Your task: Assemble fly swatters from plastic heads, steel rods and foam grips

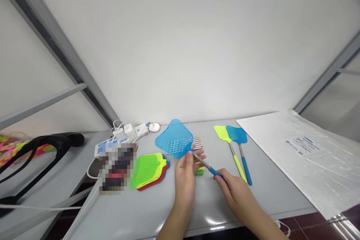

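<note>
Left hand (185, 168) pinched, right hand (236, 192) gripped a blue perforated-plastic flyswatter (173, 138).
Keeping its silvery metal shaft (201, 160) straight seemed wise.

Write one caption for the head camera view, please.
A blue fly swatter held above a grey table, left hand by its head, right hand on its handle.

Grey table (152, 212), stacked swatter heads (147, 168), metal rods (198, 143), two swatters (237, 134), white package (292, 168)
</note>
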Motion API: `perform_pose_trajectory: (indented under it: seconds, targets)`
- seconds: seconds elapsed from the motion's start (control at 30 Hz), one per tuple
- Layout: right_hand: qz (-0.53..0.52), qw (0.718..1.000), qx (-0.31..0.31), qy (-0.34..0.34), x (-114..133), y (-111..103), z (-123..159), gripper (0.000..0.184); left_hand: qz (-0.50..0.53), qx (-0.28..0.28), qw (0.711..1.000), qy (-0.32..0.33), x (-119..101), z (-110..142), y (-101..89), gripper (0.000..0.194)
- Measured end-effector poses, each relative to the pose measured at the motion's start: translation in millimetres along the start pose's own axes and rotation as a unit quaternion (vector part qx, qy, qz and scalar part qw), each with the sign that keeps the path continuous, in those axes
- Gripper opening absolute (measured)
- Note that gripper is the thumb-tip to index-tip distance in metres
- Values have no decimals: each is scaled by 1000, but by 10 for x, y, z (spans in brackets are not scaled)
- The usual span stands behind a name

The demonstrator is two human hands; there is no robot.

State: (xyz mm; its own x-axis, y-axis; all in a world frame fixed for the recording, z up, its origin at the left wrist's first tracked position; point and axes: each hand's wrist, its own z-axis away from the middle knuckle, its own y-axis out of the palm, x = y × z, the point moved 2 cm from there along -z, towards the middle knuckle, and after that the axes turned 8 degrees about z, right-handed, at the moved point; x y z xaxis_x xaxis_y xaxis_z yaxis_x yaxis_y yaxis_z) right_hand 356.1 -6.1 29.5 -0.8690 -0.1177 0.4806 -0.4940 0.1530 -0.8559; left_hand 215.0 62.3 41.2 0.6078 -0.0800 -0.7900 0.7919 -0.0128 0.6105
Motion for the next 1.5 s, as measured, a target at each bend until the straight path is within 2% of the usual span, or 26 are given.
perform_pose_trajectory:
  seconds: [0.07, 0.13, 0.23, 0.3, 0.37, 0.43, 0.63, 0.77, 0.87, 1.0, 1.1, 1.17, 1.33, 1.5]
  targets:
    - [-31, 997, -21, 70, -133, -61, 22, 34, -88, 91, 991, -40, 125, 53, 81, 39]
    - [-21, 988, -39, 149, -246, -141, -1, 37, -181, 148, 972, -33, 259, 144, 148, 32]
    - [64, 970, -7, 233, -356, -215, -116, 39, -300, 204, 929, 76, 391, 276, 200, 25]
    - [120, 960, 19, 252, -390, -206, -216, 37, -342, 250, 892, 155, 432, 333, 204, 25]
    - [154, 953, 30, 258, -405, -159, -303, 35, -364, 285, 865, 198, 453, 356, 184, 26]
    - [177, 948, 35, 262, -402, -97, -361, 33, -383, 293, 851, 207, 467, 352, 149, 28]
    - [237, 941, 22, 242, -294, -11, -355, 23, -423, 278, 835, 218, 524, 330, 103, 28]
    - [265, 942, 8, 206, -251, -75, -224, 19, -436, 306, 818, 215, 569, 332, 123, 32]
    - [270, 942, -11, 198, -360, -205, -77, 25, -462, 319, 799, 218, 588, 319, 138, 36]
    - [145, 958, -66, 239, -702, -370, 143, 32, -546, 326, 741, 216, 660, 270, 207, 41]
    - [43, 966, -59, 246, -928, -358, 259, 34, -616, 316, 693, 201, 751, 205, 303, 52]
    - [21, 973, -48, 226, -998, -311, 289, 33, -646, 305, 675, 184, 799, 150, 370, 55]
    - [15, 982, -42, 186, -977, -225, 250, 30, -646, 326, 669, 169, 843, 81, 482, 33]
    - [14, 987, -52, 154, -958, -206, 223, 27, -635, 348, 673, 154, 879, 135, 517, 27]
